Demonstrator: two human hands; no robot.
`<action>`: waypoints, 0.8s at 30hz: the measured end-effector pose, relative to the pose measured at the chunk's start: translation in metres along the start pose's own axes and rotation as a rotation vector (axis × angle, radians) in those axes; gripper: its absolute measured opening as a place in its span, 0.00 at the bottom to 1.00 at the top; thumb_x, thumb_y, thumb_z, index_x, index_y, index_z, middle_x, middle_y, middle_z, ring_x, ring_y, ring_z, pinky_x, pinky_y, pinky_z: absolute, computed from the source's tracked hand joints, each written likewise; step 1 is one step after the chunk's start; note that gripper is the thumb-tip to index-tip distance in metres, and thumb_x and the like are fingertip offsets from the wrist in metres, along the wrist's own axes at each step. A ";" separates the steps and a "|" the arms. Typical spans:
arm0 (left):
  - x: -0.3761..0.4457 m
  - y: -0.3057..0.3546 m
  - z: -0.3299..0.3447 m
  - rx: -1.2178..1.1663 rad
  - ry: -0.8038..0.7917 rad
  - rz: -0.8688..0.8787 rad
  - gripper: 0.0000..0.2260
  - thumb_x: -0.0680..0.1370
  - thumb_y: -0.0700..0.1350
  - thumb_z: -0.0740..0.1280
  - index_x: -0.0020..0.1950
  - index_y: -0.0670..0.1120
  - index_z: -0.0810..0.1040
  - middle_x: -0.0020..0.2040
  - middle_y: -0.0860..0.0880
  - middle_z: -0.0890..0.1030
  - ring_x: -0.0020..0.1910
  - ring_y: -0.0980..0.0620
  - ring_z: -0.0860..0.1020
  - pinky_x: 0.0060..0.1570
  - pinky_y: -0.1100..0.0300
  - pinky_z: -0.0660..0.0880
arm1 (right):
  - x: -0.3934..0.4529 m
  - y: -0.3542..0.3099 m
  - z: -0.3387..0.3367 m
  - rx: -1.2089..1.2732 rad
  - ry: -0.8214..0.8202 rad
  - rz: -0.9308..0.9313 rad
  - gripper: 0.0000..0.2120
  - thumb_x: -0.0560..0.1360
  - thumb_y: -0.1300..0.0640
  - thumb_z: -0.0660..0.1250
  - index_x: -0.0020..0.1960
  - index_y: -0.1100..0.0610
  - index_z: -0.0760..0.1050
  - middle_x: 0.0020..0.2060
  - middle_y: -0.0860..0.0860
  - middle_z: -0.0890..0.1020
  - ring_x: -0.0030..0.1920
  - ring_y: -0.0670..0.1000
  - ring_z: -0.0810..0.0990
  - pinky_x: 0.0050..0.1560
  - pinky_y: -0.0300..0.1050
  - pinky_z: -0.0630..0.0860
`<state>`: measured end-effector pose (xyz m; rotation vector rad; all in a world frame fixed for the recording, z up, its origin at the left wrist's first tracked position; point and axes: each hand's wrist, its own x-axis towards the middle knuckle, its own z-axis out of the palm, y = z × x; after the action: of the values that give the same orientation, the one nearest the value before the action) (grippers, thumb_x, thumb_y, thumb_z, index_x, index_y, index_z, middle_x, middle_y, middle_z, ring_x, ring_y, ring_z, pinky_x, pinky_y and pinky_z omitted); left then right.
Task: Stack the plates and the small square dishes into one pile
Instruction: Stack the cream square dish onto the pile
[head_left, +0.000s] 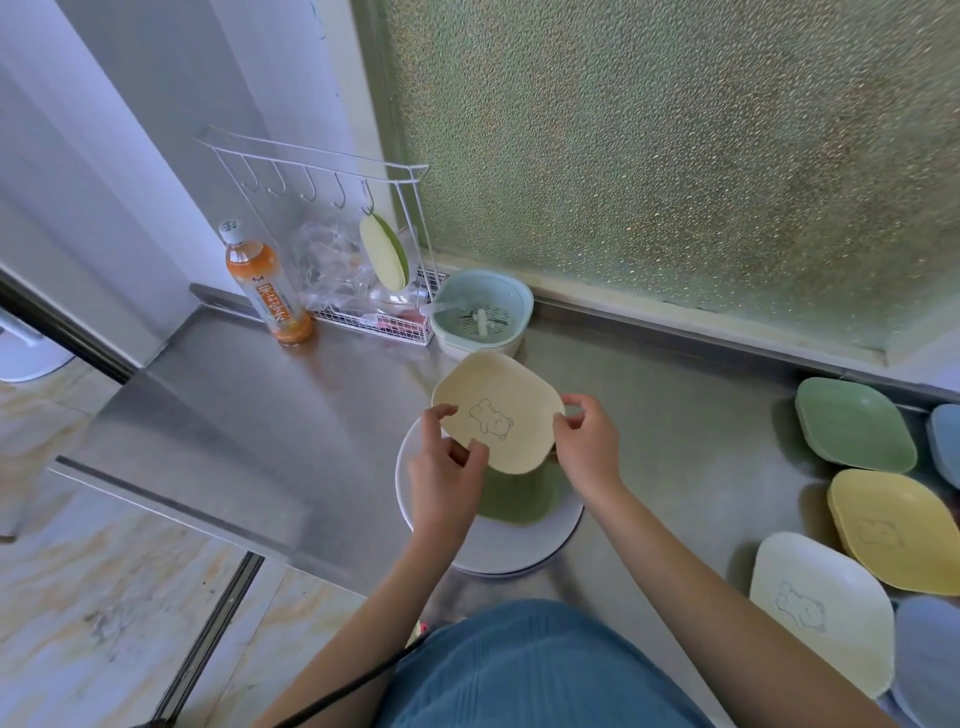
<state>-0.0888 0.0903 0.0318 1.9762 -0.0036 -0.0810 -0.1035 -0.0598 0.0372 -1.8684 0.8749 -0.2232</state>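
A cream square dish (498, 410) with a bear drawing is held in the air by both hands: my left hand (447, 467) grips its near-left edge, my right hand (587, 441) its right corner. Just below it a green square dish (514, 499) lies on a white round plate (498, 545) on the steel counter. At the right edge lie more square dishes: a green dish (854, 423), a yellow dish (896, 530), a white dish with a bear (821, 608), and blue dishes (927, 660), partly cut off by the frame.
A pale green strainer bowl (483, 312) stands just behind the held dish. Left of it are a white wire rack (374, 322) with hooks and an orange drink bottle (270, 291). Frosted glass (675, 156) runs along the back; the counter edge (208, 525) drops off at the left.
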 end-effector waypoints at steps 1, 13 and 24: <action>-0.001 -0.001 0.001 0.014 -0.007 0.016 0.21 0.72 0.40 0.65 0.53 0.64 0.65 0.25 0.47 0.75 0.22 0.52 0.73 0.23 0.61 0.72 | 0.000 0.003 0.000 -0.031 0.016 -0.021 0.14 0.75 0.66 0.59 0.60 0.61 0.73 0.34 0.49 0.76 0.39 0.55 0.78 0.45 0.52 0.78; 0.012 -0.022 -0.014 0.371 -0.028 -0.019 0.12 0.78 0.48 0.61 0.60 0.51 0.76 0.26 0.52 0.73 0.26 0.51 0.73 0.26 0.61 0.71 | -0.001 0.019 -0.007 -0.234 -0.013 -0.211 0.16 0.75 0.67 0.59 0.61 0.59 0.74 0.47 0.59 0.80 0.48 0.57 0.78 0.50 0.45 0.72; 0.011 -0.038 -0.017 0.478 -0.079 -0.034 0.14 0.75 0.46 0.61 0.60 0.55 0.76 0.26 0.53 0.72 0.28 0.49 0.74 0.29 0.59 0.72 | -0.013 0.037 0.002 -0.402 -0.009 -0.289 0.17 0.78 0.62 0.56 0.65 0.54 0.71 0.53 0.55 0.74 0.44 0.57 0.78 0.42 0.46 0.73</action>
<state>-0.0783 0.1209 0.0029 2.4492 -0.0442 -0.1949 -0.1291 -0.0578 0.0071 -2.3712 0.6746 -0.2276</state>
